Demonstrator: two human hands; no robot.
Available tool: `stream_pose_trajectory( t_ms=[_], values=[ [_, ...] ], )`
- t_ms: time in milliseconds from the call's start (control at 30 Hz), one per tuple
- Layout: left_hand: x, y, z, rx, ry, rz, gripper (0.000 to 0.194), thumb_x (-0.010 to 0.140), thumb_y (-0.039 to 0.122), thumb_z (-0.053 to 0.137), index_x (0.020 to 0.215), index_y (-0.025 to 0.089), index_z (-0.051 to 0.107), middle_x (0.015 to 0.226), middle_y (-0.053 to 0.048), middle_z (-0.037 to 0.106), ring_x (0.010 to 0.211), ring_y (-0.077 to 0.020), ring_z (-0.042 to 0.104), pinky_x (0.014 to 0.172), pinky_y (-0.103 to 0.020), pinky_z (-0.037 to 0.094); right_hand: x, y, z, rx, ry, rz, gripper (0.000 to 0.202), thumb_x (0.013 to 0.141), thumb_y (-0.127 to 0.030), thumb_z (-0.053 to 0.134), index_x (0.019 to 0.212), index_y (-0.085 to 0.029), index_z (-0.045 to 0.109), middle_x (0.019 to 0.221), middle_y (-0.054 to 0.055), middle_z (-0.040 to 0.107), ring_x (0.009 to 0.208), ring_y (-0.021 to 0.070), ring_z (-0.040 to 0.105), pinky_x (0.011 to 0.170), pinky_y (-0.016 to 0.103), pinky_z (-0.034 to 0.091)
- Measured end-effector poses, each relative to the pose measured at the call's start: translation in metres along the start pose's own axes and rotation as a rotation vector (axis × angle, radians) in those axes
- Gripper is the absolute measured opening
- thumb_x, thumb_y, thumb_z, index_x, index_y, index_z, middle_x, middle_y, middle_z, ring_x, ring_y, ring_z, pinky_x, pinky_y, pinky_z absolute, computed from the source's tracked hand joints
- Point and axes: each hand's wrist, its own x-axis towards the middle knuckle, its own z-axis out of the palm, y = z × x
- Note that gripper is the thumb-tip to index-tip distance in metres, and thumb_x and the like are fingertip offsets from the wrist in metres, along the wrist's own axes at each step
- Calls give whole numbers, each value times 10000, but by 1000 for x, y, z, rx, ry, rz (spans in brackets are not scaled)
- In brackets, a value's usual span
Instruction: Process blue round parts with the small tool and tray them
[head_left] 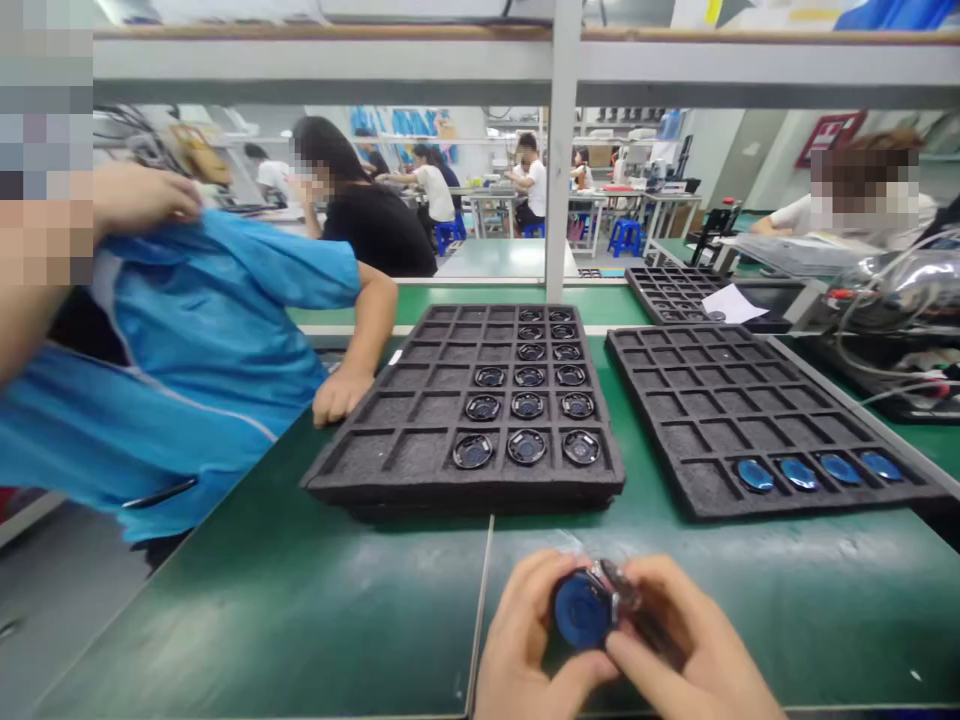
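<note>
Low over the green bench, my left hand (526, 640) is closed around a round part with a blue face (583, 610) and a dark rim. My right hand (686, 640) pinches a shiny dark piece (616, 580) right beside that disc; blur and fingers hide its exact kind. Beyond my hands lies a black foam tray (420, 455), with round black parts (527, 447) in its right-hand columns. To the right, another black foam tray (705, 478) holds several blue-faced discs (755, 475) in its nearest row.
A person in a blue shirt (225, 310) stands at the left, one hand (343, 395) on the bench by the tray. A white post (564, 150) rises behind the trays. Wires and equipment (900, 280) stand far right. A third tray (667, 290) lies farther back.
</note>
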Motion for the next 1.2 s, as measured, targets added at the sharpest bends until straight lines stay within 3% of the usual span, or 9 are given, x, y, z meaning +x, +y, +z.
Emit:
stream_pose_trajectory(
  t_ms=[133, 200, 267, 367, 467, 600, 800, 1033, 1200],
  values=[
    [-5, 5, 1, 36, -59, -34, 598, 800, 442, 952, 1347, 310, 748, 1419, -123, 630, 1292, -313, 672, 1130, -383, 558, 14, -5, -1, 251, -126, 168, 194, 969, -379, 718, 1104, -250, 663, 1000, 37, 729, 969, 240, 717, 827, 294, 589],
    [-4, 11, 2, 16, -41, -144, 616, 876, 546, 859, 1410, 278, 707, 1412, -147, 642, 1255, -306, 686, 1113, -395, 567, 19, -9, -8, 308, -235, 207, 189, 970, -329, 717, 1130, -252, 654, 1039, 36, 733, 1031, 242, 713, 903, 316, 580],
    [1, 16, 2, 0, -77, -301, 591, 934, 603, 770, 1395, 237, 713, 1284, -157, 711, 1062, -271, 754, 978, -376, 634, 25, -14, -14, 317, -310, 192, 147, 992, -319, 681, 1118, -251, 651, 1033, 34, 731, 1025, 236, 716, 914, 323, 584],
    [9, 14, -2, -55, -167, -449, 605, 890, 676, 777, 1232, 178, 762, 939, -100, 751, 675, -190, 730, 626, -278, 627, 29, -22, -23, 155, -269, 20, 169, 1024, -336, 630, 1173, -263, 663, 1074, 43, 732, 983, 227, 726, 876, 311, 606],
    [9, 4, -10, -76, -87, -473, 635, 859, 708, 790, 1193, 172, 718, 856, -65, 724, 574, -146, 671, 507, -214, 530, 27, -26, -37, -106, -198, -240, 283, 1088, -357, 566, 1360, -312, 631, 1223, 58, 728, 1055, 234, 733, 912, 306, 613],
    [2, 0, -17, -17, -23, -519, 667, 871, 698, 777, 1281, 183, 672, 950, -88, 745, 560, -127, 645, 503, -216, 494, 22, -22, -54, -419, -176, -435, 309, 1129, -379, 519, 1410, -303, 622, 1180, 61, 734, 994, 216, 744, 838, 271, 629],
    [6, 21, -12, 96, -137, -577, 501, 906, 472, 753, 1290, 156, 690, 820, -52, 723, 648, -163, 664, 564, -227, 501, 20, -10, -52, -807, -128, -610, 284, 1126, -303, 534, 1363, -254, 683, 1094, 45, 721, 897, 221, 672, 788, 354, 539],
    [7, 25, -8, 135, -157, -553, 391, 913, 378, 687, 1232, 152, 705, 717, -11, 670, 583, -155, 643, 531, -222, 490, 15, -7, -44, -943, -163, -654, 295, 1117, -253, 552, 1379, -225, 684, 1106, 58, 718, 888, 247, 613, 787, 396, 404],
    [4, 24, -9, 143, -167, -536, 404, 911, 387, 676, 1238, 151, 710, 771, -35, 697, 592, -160, 660, 534, -226, 503, 15, -11, -35, -930, -171, -662, 283, 1137, -255, 507, 1341, -203, 697, 1089, 70, 717, 879, 258, 582, 786, 399, 366]
  ],
)
